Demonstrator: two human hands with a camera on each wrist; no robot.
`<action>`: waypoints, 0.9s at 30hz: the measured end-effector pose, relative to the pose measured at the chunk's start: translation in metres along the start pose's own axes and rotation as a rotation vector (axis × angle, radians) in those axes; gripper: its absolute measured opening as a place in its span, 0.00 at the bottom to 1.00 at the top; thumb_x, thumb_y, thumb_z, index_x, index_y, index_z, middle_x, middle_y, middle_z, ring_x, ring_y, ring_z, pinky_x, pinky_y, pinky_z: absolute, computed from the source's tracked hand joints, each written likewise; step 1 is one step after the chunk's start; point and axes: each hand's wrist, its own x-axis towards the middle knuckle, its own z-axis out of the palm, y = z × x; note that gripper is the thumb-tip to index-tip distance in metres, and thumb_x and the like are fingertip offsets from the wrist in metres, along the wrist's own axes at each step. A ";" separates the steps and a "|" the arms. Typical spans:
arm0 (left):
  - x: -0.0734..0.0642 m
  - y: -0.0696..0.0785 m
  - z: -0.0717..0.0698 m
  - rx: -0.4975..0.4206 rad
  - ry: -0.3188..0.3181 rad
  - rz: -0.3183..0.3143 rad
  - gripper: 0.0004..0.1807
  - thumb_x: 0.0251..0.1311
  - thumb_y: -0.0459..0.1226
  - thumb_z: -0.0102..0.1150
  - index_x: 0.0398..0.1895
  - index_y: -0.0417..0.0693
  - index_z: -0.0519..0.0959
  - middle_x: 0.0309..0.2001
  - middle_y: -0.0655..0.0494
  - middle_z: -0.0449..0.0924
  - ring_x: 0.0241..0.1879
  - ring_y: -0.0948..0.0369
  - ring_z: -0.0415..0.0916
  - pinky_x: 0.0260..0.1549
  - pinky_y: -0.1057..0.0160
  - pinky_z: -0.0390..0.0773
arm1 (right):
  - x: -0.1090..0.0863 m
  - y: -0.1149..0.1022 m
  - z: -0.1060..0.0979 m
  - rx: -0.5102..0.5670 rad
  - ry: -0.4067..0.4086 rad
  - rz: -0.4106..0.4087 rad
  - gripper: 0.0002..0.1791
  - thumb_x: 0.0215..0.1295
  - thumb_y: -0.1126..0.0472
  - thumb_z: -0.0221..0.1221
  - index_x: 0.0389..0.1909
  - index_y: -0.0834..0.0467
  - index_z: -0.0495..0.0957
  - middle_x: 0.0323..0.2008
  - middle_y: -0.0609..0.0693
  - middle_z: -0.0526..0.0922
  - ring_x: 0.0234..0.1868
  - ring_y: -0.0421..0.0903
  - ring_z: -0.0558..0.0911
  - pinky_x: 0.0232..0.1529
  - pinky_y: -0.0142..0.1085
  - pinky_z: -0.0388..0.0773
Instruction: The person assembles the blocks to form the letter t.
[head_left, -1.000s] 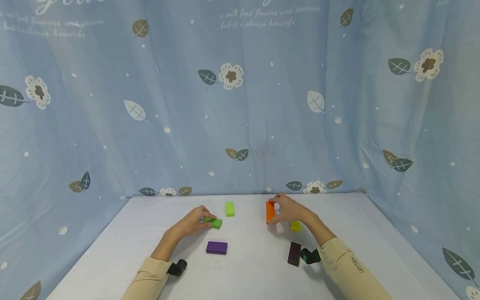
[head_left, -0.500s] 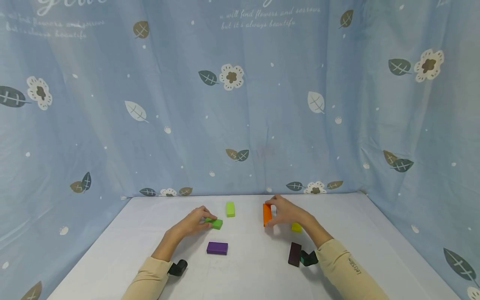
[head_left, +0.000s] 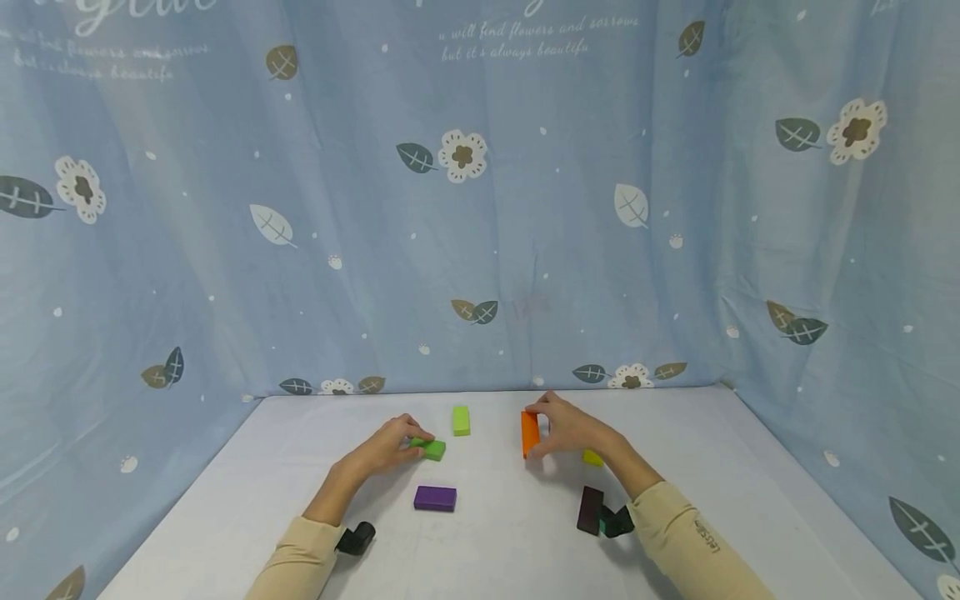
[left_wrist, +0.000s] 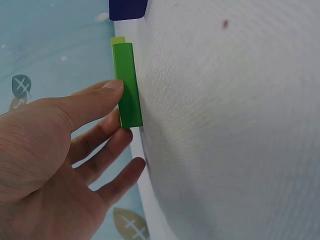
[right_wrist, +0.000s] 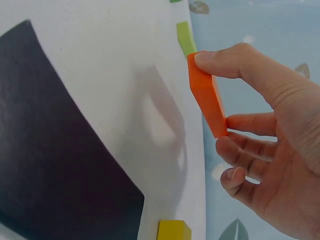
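Observation:
My left hand (head_left: 386,444) pinches a green block (head_left: 432,451) between thumb and fingers at the left of the white table. In the left wrist view the thumb presses the near face of that green block (left_wrist: 128,95), with fingertips at its lower end. My right hand (head_left: 572,428) holds an orange block (head_left: 530,434) by its two ends. The right wrist view shows the orange block (right_wrist: 206,95) between thumb and fingers, its shadow lying apart from it on the cloth. A light green block (head_left: 461,421) lies between the hands, farther back.
A purple block (head_left: 435,498) lies in front of the left hand. A dark brown block (head_left: 590,510) sits near the right wrist camera (head_left: 617,522). The right forearm partly covers a yellow block (head_left: 592,457). A blue patterned curtain (head_left: 480,250) hangs behind the table.
My right hand has moved left and slightly toward me with the orange block. The left hand and its green block have stayed in place.

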 end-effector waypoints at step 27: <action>-0.001 0.000 0.000 0.017 0.006 0.009 0.14 0.61 0.33 0.63 0.50 0.41 0.84 0.44 0.49 0.78 0.45 0.52 0.75 0.45 0.56 0.75 | 0.004 -0.015 0.013 -0.031 -0.032 -0.054 0.44 0.46 0.45 0.75 0.63 0.60 0.74 0.54 0.54 0.74 0.49 0.50 0.75 0.49 0.40 0.77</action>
